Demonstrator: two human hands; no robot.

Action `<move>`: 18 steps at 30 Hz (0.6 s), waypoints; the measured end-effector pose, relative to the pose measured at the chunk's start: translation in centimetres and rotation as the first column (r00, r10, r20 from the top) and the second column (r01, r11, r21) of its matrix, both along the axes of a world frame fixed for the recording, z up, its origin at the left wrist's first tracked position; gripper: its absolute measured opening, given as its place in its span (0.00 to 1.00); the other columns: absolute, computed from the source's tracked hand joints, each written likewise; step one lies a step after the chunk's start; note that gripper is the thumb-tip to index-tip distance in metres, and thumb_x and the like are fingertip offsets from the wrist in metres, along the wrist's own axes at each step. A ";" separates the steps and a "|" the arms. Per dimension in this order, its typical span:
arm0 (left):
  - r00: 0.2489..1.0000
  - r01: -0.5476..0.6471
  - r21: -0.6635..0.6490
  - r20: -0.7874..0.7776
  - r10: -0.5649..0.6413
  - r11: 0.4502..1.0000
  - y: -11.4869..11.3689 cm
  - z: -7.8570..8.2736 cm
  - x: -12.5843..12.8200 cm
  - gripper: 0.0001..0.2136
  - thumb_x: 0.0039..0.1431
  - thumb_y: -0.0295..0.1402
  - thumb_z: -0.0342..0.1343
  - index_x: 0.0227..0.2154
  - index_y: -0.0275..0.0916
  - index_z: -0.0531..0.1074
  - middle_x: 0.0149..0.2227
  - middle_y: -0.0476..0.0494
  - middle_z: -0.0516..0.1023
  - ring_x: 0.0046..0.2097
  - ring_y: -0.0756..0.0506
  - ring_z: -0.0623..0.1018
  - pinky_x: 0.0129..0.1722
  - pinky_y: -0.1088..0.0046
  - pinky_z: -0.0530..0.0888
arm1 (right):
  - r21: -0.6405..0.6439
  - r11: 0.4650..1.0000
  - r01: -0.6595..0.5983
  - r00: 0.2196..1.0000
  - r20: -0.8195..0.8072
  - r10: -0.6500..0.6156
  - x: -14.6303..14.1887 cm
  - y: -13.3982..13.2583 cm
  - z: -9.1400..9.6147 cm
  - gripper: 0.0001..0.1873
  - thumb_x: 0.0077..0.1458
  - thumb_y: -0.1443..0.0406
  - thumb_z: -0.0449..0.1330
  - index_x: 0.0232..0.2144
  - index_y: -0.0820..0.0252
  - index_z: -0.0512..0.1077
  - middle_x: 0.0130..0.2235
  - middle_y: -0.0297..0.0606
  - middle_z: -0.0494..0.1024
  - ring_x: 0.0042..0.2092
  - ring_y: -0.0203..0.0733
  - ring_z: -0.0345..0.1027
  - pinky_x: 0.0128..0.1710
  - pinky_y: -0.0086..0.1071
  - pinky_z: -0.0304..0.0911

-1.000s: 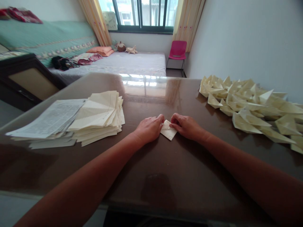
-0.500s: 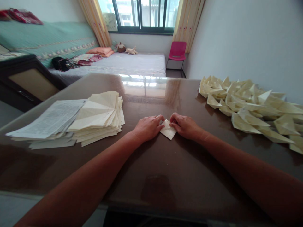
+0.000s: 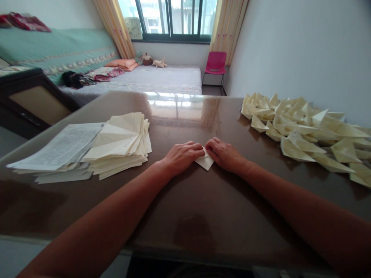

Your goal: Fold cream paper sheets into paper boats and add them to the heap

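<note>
A small folded piece of cream paper (image 3: 206, 163) lies on the brown table in front of me, one corner pointing toward me. My left hand (image 3: 184, 154) presses on its left side, the fingers bent together over the edge. On the opposite side my right hand (image 3: 223, 153) grips the paper with curled fingers. The fingers of both hands cover the upper part of the folded paper, and the fingertips nearly meet there. To the left rests a stack of cream paper sheets (image 3: 118, 141). Many folded paper boats (image 3: 301, 127) are heaped at the right.
Printed sheets (image 3: 62, 146) lie left of the stack on the glossy table (image 3: 179, 208). Past the table's far edge are a bed (image 3: 171, 79) and a pink chair (image 3: 216, 63). A dark cabinet (image 3: 37, 100) stands at the left, a white wall at the right.
My left fingers have come down over the folded paper's upper left side, and my right fingers have shifted slightly left. More of the paper is covered. The view has shifted slightly.
</note>
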State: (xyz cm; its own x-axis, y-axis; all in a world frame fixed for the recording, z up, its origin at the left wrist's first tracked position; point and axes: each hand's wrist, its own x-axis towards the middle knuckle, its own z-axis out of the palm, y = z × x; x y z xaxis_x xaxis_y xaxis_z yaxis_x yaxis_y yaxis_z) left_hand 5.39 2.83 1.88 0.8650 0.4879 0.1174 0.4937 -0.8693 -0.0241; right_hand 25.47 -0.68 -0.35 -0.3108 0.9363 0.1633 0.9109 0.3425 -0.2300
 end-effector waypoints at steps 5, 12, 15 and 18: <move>0.999 -0.001 -0.089 -0.042 -0.003 0.996 0.4 1.4 -1.1 0.13 0.63 0.32 0.48 0.45 0.55 0.74 0.51 0.57 0.75 0.45 0.48 0.73 0.32 0.76 0.65 | -0.010 0.999 -0.040 0.999 0.010 0.041 0.3 0.0 0.2 0.10 0.64 0.62 0.47 0.40 0.56 0.67 0.41 0.39 0.71 0.35 0.39 0.68 0.35 0.29 0.56; 0.999 -0.019 -0.165 -0.038 0.013 0.986 0.6 2.2 -2.0 0.18 0.59 0.28 0.49 0.46 0.58 0.74 0.51 0.58 0.76 0.45 0.47 0.73 0.31 0.76 0.64 | -0.063 0.955 -0.288 0.956 -0.071 0.284 2.6 0.6 1.0 0.10 0.61 0.63 0.50 0.38 0.56 0.71 0.39 0.38 0.71 0.35 0.36 0.66 0.36 0.28 0.56; 0.999 -0.025 -0.177 -0.051 0.016 0.984 0.6 2.3 -2.0 0.19 0.58 0.28 0.49 0.46 0.58 0.74 0.51 0.58 0.76 0.45 0.47 0.73 0.30 0.76 0.63 | -0.087 0.950 -0.300 0.949 -0.132 0.287 3.2 1.1 1.0 0.09 0.60 0.63 0.52 0.36 0.57 0.72 0.38 0.36 0.72 0.34 0.35 0.66 0.36 0.27 0.57; 0.996 -0.034 -0.183 -0.082 0.019 0.983 0.6 2.5 -2.0 0.20 0.57 0.27 0.49 0.46 0.60 0.73 0.50 0.58 0.77 0.45 0.46 0.74 0.30 0.77 0.64 | -0.104 0.964 -0.247 0.959 -0.172 0.227 3.2 1.2 1.0 0.07 0.58 0.64 0.54 0.36 0.58 0.72 0.36 0.36 0.74 0.33 0.35 0.65 0.35 0.27 0.57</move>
